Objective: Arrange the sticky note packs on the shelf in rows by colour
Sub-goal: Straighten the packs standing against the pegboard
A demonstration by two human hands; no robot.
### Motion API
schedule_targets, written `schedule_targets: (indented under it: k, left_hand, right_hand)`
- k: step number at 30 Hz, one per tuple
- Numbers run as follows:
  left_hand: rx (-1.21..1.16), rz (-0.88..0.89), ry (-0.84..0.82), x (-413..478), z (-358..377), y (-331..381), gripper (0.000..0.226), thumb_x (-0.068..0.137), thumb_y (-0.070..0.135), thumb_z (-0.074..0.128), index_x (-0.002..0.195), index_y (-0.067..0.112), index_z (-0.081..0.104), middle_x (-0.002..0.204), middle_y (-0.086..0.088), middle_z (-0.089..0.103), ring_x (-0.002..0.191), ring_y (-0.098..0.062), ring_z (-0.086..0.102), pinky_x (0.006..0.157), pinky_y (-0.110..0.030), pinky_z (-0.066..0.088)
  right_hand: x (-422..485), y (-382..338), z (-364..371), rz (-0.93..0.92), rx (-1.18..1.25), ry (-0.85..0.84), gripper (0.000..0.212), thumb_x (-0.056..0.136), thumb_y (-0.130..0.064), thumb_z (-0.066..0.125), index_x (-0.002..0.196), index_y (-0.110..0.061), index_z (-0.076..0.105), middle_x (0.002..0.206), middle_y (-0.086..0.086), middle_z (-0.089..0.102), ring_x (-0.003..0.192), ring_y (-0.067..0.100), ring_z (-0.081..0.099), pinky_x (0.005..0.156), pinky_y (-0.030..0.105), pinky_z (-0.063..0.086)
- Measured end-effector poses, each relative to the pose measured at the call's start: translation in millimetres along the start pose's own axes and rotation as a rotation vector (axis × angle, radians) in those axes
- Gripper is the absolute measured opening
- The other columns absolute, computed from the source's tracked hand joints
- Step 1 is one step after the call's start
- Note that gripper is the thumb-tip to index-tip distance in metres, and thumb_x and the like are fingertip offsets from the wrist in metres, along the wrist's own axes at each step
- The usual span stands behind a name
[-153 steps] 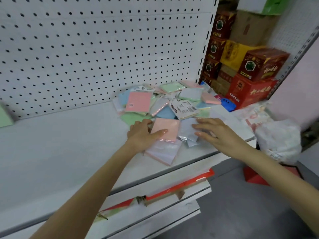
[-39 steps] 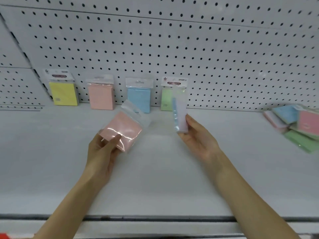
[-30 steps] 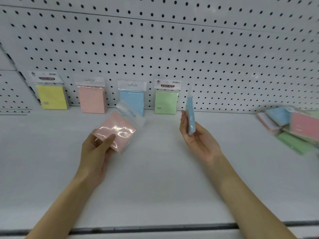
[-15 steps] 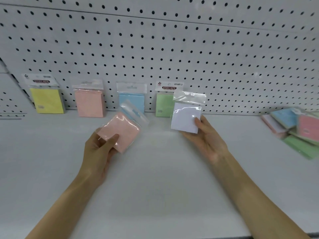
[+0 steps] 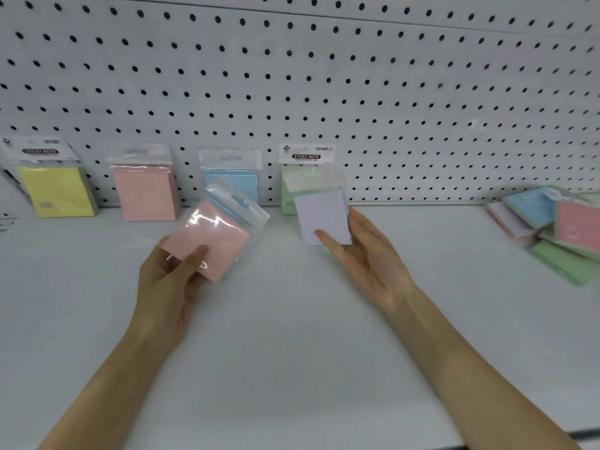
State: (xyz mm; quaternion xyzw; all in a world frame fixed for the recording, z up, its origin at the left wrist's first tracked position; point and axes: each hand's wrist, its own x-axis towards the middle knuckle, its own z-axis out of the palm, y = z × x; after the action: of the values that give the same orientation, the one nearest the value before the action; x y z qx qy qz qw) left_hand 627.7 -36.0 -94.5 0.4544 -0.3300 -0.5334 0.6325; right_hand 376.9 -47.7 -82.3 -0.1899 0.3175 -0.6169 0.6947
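Four packs are stood in a row against the pegboard [image 5: 324, 76] at the far edge of the shelf [image 5: 292, 352]. From left to right they are a yellow pack [image 5: 56, 193], a standing pink pack [image 5: 146, 193], a blue pack [image 5: 232, 181] and a green pack [image 5: 287, 198]. Two more packs are held above the shelf, one in each hand. At the far right a loose pile [image 5: 552, 228] is seen, in which at least four packs can be counted, blue, pink and green among them. Its outlines are blurred.

Compared with half a second ago, the white-faced pack [image 5: 324, 219] has been carried left and slightly down, so that the right part of the green pack is now covered by it. A second ago it was shown edge-on; now its flat face is turned to the camera. The held pink pack [image 5: 207, 238] is kept at much the same place and tilt.

The held pink pack is pinched at its near left corner by the left hand [image 5: 168, 280], with the thumb laid across the face and the fingers curled behind. The pack is tilted, and its clear header is pointed far right, across the lower part of the blue pack. The right hand [image 5: 367, 258] is turned palm up and leftward, and the white-faced pack is pinched near its lower edge between the thumb on the face and the fingers behind its right side. Both forearms are stretched over the shelf from its near edge.
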Motion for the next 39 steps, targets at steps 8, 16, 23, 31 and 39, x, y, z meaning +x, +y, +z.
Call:
schedule_targets:
  k: [8, 16, 23, 31, 39]
  left_hand:
    - [-0.015, 0.003, 0.011, -1.7, 1.0, 0.9, 0.023, 0.089, -0.003, 0.054, 0.101, 0.015, 0.062, 0.087, 0.009, 0.074, 0.083, -0.008, 0.070, 0.072, -0.020, 0.057]
    - [0.008, 0.015, 0.022, -2.4, -0.1, -0.3, 0.024, 0.090, -0.002, 0.054, 0.102, 0.017, 0.062, 0.091, 0.008, 0.073, 0.086, -0.010, 0.069, 0.080, -0.025, 0.057]
    - [0.009, 0.025, 0.041, -1.9, -1.0, -1.2, 0.024, 0.090, -0.003, 0.055, 0.103, 0.017, 0.061, 0.090, 0.009, 0.073, 0.087, -0.010, 0.069, 0.080, -0.026, 0.057]
    - [-0.050, 0.018, 0.082, -0.4, -3.8, -1.1, 0.028, 0.092, -0.002, 0.053, 0.118, 0.008, 0.056, 0.106, 0.000, 0.069, 0.090, -0.010, 0.069, 0.080, -0.025, 0.057]
    - [-0.086, 0.004, 0.106, -0.2, -5.3, 0.2, 0.031, 0.092, -0.001, 0.053, 0.122, 0.007, 0.054, 0.107, 0.000, 0.067, 0.087, -0.008, 0.069, 0.075, -0.022, 0.057]
  right_hand:
    - [-0.6, 6.9, -1.2, -0.066, -0.034, 0.021, 0.020, 0.092, -0.004, 0.053, 0.082, 0.004, 0.069, 0.104, 0.014, 0.069, 0.105, 0.026, 0.064, 0.092, 0.040, 0.052]
    - [-0.6, 12.8, -10.7, -0.433, -0.897, 0.065, 0.038, 0.075, 0.011, 0.066, 0.088, -0.024, 0.071, 0.126, -0.007, 0.056, 0.117, 0.007, 0.054, 0.095, 0.024, 0.043]
    - [-1.0, 11.2, -14.5, -0.382, -1.164, 0.193, 0.054, 0.072, -0.005, 0.077, 0.115, -0.030, 0.059, 0.135, -0.008, 0.042, 0.110, -0.008, 0.044, 0.101, 0.032, 0.043]
    - [-7.2, -12.0, -18.6, -0.176, -1.033, 0.083, 0.079, 0.069, 0.004, 0.076, 0.127, -0.039, 0.044, 0.108, 0.013, 0.061, 0.090, 0.023, 0.061, 0.075, 0.034, 0.055]
    - [-10.0, -9.9, -21.2, -0.367, -1.084, 0.194, 0.034, 0.072, -0.006, 0.078, 0.096, -0.020, 0.058, 0.099, -0.006, 0.065, 0.084, 0.013, 0.062, 0.070, 0.023, 0.052]
